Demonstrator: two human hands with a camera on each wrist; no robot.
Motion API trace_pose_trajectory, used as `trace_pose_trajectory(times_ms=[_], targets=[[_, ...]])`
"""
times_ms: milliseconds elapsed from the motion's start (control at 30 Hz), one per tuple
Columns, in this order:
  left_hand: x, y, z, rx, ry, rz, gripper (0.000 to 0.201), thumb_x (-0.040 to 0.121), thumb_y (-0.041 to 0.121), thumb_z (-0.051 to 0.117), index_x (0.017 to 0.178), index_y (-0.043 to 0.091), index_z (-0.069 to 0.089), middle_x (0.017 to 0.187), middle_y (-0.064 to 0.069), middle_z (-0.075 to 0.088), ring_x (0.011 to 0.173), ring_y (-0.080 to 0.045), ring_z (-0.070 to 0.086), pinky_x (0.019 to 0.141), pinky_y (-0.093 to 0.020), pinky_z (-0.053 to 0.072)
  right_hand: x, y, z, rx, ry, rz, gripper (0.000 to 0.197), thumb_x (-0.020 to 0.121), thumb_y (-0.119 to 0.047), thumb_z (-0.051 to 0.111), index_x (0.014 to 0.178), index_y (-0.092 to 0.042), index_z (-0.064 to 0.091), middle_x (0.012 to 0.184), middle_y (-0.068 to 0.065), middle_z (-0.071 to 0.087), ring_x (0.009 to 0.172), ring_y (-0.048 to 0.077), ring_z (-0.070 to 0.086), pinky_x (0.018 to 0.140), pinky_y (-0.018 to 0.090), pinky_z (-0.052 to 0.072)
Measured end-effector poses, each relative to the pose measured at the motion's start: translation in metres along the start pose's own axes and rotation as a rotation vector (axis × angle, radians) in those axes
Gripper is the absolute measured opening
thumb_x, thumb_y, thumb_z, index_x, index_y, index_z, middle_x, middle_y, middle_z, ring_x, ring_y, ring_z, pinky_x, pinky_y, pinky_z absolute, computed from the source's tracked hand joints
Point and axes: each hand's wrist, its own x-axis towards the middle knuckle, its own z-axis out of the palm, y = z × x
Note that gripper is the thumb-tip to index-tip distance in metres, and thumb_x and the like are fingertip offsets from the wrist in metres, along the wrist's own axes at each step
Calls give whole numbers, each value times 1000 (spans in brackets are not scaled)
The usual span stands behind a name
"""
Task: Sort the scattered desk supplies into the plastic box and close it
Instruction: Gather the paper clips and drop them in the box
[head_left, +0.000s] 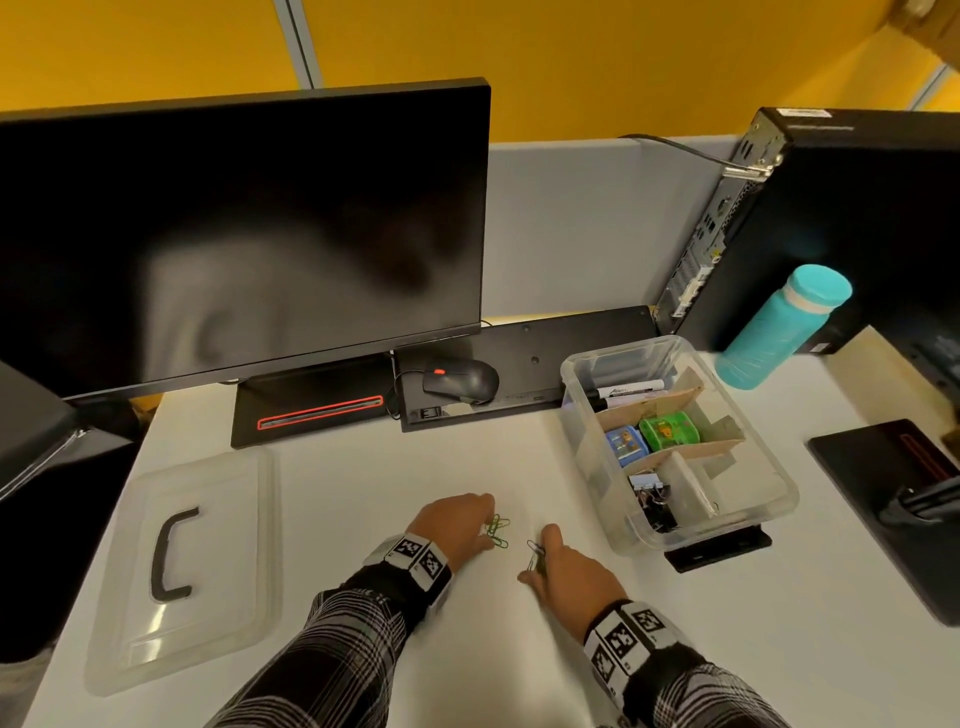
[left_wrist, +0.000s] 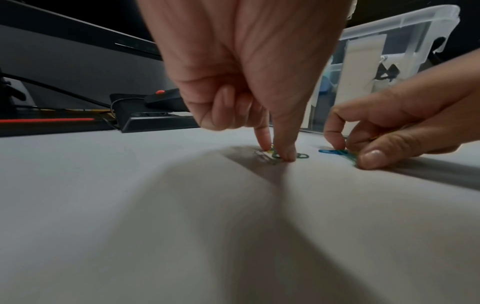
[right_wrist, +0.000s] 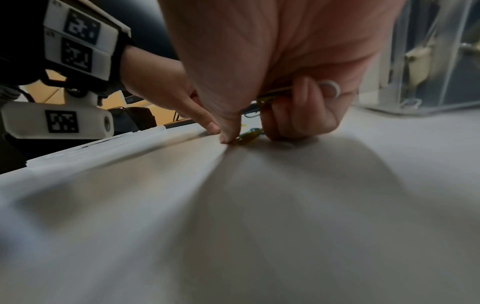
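Nearest, both wrists are seen low over the white desk, plaid sleeves behind them.

The right hand is curled; a small bundle of paper clips is pinched between thumb and bent fingers, as shown in the right wrist view, and more clips are pressed against the desk under its fingertips.

Just to its left, the left hand is bent downward, thumb and forefinger closed together on a loose green cluster of paper clips lying flat on the desk. Whether that cluster is lifted yet cannot be told; it appears to touch the surface.

The two hands are near each other, not touching.

Farther off and to the right, the plastic box stands open, split by cardboard dividers. Binder clips are held in its near compartment, tape rolls in the middle one, a marker in the far one.

The relation that matters: the box lies to the right and slightly ahead of both hands, and the right hand is the nearer one. Its long axis runs away from the person, so a near compartment is judged the shortest reach.

Well apart on the left, the lid lies flat, handle up; closing is not yet possible.
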Motion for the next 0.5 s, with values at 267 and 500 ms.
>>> trace_pose_trajectory(times_ms=[267,500], targets=[[6,16,-3,90,-7,37,31,95,28,49,120,9,47,120,-10,58,105,-29,58,87,-37,46,10,0,3,77,6,53,29,95,-22,37,119,-5,38,93,7,56,76,20,47,60,29,36],[13,22,-2,75,-12,42,29,96,25,46,118,7,47,117,-12,59,102,-29,58,84,-38,46,5,-7,0,14,-19,31,16,93,-18,36,107,-11,39,93,8,57,76,21,47,68,29,36]])
